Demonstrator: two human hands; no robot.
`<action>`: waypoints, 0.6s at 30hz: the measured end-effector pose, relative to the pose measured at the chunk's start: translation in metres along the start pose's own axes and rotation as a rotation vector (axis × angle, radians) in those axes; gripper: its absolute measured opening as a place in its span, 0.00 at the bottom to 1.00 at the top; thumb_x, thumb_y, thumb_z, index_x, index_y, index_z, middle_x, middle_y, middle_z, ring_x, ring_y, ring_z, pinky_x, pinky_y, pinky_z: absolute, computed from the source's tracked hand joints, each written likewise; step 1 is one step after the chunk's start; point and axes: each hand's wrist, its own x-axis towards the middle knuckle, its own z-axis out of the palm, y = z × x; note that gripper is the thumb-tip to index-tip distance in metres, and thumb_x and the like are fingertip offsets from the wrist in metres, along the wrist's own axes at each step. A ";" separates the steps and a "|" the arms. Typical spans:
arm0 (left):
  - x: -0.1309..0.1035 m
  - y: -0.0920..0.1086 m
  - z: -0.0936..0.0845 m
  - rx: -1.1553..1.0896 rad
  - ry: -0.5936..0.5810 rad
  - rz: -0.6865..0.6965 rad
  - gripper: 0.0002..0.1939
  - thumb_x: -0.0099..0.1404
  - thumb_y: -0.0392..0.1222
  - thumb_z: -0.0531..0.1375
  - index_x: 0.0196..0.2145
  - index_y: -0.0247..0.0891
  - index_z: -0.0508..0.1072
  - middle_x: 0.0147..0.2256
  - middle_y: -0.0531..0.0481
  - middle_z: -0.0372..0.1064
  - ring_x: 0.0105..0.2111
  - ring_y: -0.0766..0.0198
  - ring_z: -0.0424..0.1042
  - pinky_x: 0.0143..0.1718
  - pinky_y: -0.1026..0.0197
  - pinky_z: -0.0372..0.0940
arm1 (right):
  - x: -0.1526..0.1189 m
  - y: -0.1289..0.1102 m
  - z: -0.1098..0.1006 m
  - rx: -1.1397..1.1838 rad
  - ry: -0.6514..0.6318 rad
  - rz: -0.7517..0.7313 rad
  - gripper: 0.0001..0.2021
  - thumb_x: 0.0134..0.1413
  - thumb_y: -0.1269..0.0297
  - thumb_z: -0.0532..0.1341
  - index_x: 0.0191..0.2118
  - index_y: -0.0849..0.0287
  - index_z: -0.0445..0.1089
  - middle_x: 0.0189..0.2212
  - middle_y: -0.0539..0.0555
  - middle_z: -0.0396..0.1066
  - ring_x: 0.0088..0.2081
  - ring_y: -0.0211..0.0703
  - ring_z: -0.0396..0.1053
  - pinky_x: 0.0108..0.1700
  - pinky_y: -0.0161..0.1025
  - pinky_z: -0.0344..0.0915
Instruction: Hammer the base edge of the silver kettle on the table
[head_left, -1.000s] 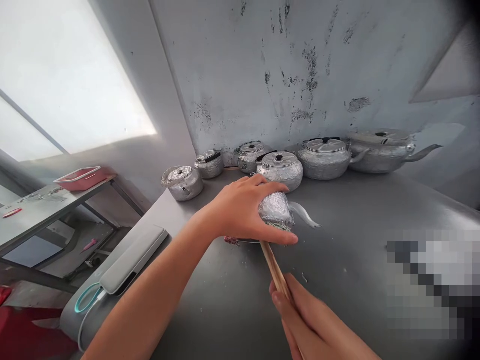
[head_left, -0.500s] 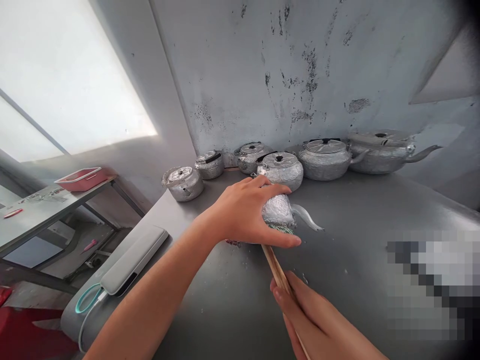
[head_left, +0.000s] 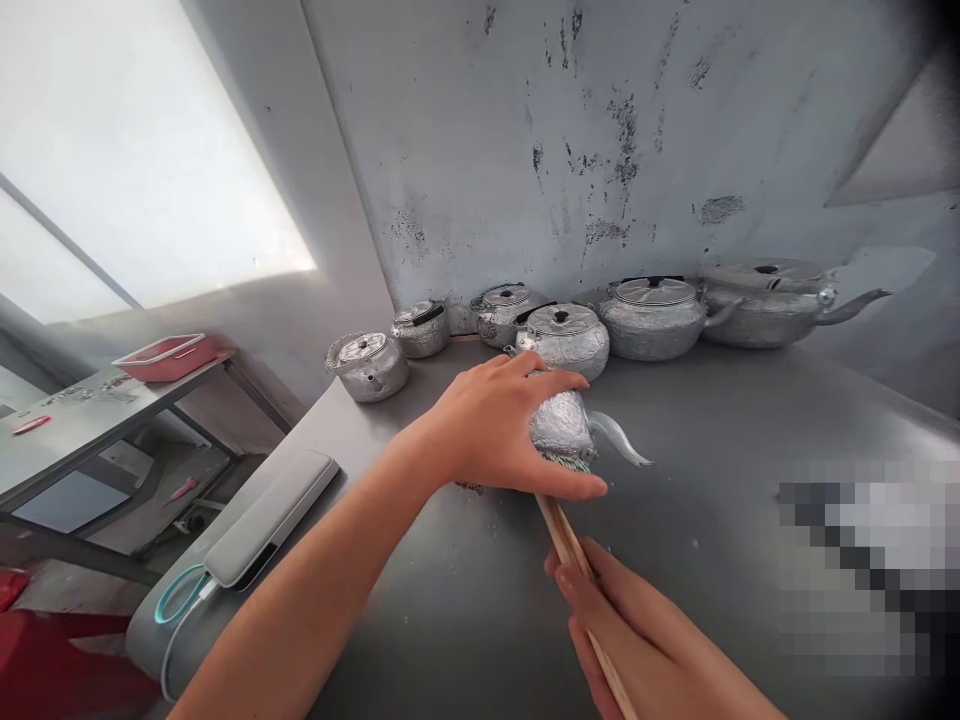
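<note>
A small dented silver kettle (head_left: 562, 422) lies tipped over in front of me, its curved spout pointing right. Spread across it, my left hand (head_left: 499, 420) grips it from above, thumb on the near side. My right hand (head_left: 611, 610) is wrapped round the wooden handle of a brush (head_left: 561, 528). Green bristles show at the kettle's lower edge, under my left thumb. My left hand hides the rest of the brush head and much of the kettle, so I cannot tell how far in the bristles reach.
Several silver kettles (head_left: 652, 320) stand along the wall on the grey table (head_left: 450, 620). A grey power bank (head_left: 274, 515) with a cable lies at the left edge. Further left, a side table holds a pink basin (head_left: 165, 358). A pixelated patch covers the right side.
The whole view has shifted very slightly. My right hand and the brush handle sit a touch lower and further right. My left hand keeps its grip on the kettle.
</note>
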 end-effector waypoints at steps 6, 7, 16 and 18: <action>0.000 0.001 0.001 0.004 0.003 0.004 0.44 0.56 0.71 0.64 0.65 0.51 0.66 0.58 0.46 0.64 0.54 0.46 0.67 0.57 0.46 0.63 | -0.004 -0.011 -0.001 0.051 0.008 0.159 0.22 0.63 0.37 0.52 0.33 0.51 0.62 0.15 0.43 0.59 0.16 0.36 0.56 0.17 0.32 0.55; 0.000 0.001 0.001 0.009 0.005 0.002 0.44 0.56 0.71 0.64 0.65 0.52 0.66 0.58 0.46 0.64 0.55 0.45 0.67 0.57 0.46 0.63 | -0.006 -0.014 -0.001 0.060 0.006 0.193 0.22 0.64 0.37 0.50 0.34 0.51 0.62 0.15 0.42 0.58 0.14 0.35 0.53 0.16 0.32 0.53; 0.005 0.009 0.016 -0.023 0.175 0.011 0.44 0.54 0.73 0.66 0.62 0.48 0.69 0.56 0.45 0.68 0.57 0.47 0.68 0.60 0.46 0.61 | -0.004 -0.015 -0.007 0.079 0.047 0.090 0.22 0.67 0.43 0.48 0.30 0.54 0.62 0.19 0.46 0.63 0.19 0.35 0.60 0.25 0.33 0.61; 0.006 0.011 0.018 -0.026 0.189 0.017 0.43 0.54 0.73 0.66 0.60 0.47 0.70 0.57 0.45 0.68 0.58 0.48 0.67 0.61 0.46 0.61 | -0.003 -0.011 -0.006 0.032 0.060 0.090 0.22 0.69 0.46 0.46 0.31 0.54 0.64 0.21 0.46 0.62 0.18 0.34 0.57 0.25 0.34 0.60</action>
